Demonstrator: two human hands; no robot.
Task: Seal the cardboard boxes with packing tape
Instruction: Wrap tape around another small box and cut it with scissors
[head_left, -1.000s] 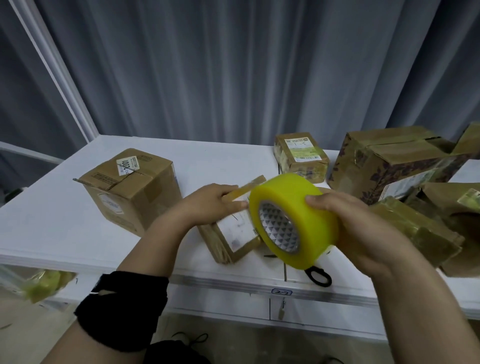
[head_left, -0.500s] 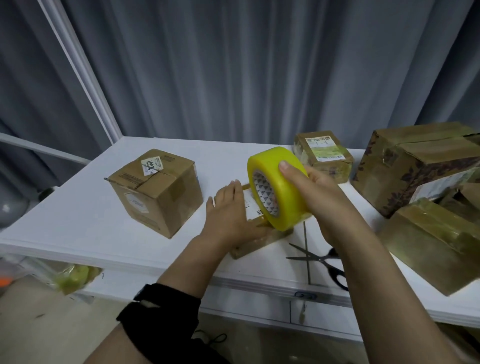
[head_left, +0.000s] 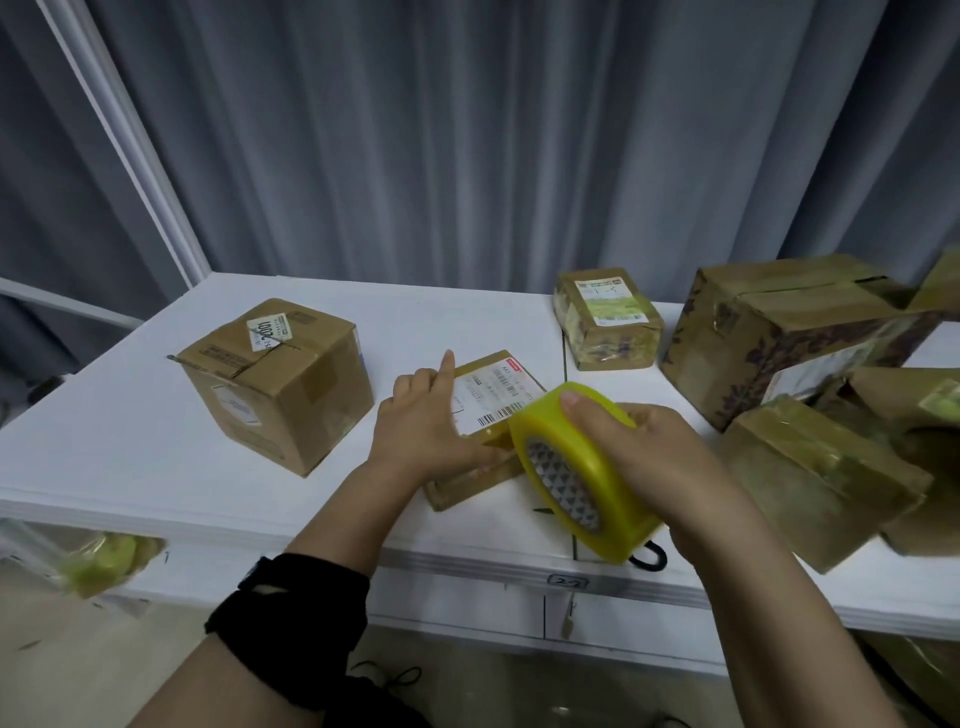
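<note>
Mid-frame, the left hand (head_left: 428, 434) presses on the small box (head_left: 496, 397), index finger straight, grasping nothing; beside it, the right hand (head_left: 654, 457) wraps its fingers round the tilted tape roll (head_left: 582, 486).

Right hand (head_left: 660, 457) grips tape roll (head_left: 576, 483) (yellow); left hand (head_left: 426, 431) presses box (head_left: 498, 389).
</note>
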